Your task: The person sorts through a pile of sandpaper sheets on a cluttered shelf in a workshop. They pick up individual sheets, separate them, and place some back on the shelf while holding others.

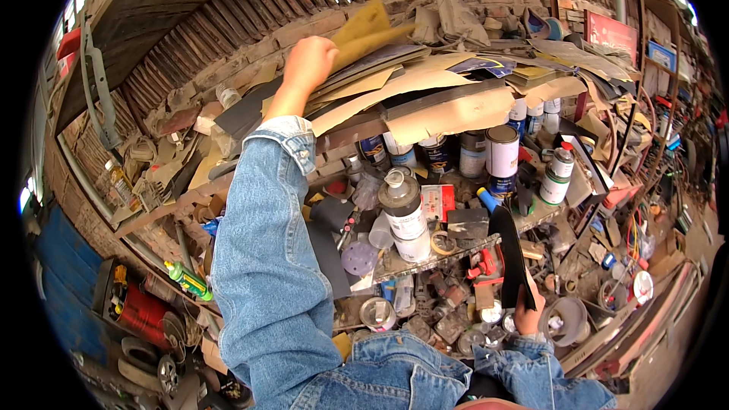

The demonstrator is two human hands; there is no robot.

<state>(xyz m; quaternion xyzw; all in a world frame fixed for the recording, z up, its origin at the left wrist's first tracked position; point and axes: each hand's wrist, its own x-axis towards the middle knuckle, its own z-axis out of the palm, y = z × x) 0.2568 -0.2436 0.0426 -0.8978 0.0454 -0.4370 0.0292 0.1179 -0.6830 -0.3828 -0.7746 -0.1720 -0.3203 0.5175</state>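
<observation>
Raised over the upper shelf, my left hand [310,62] is closed on the edge of a yellow-brown sheet [364,24], which is bent and blurred. Just beneath it lies an untidy stack of sandpaper-like sheets and torn brown paper [425,99]. Low on the right, my right hand [528,314] grips a curved black sheet [509,254] that looks like sandpaper and stands upright before the lower shelf. Part of that hand is hidden behind the sheet.
Below the stack, the middle shelf [456,244] carries a grey-capped can [402,209], a white can [501,153], a red-capped bottle [558,175] and a purple sanding disc [359,257]. Tyres [140,353] lie lower left. Hoses and clutter crowd the right.
</observation>
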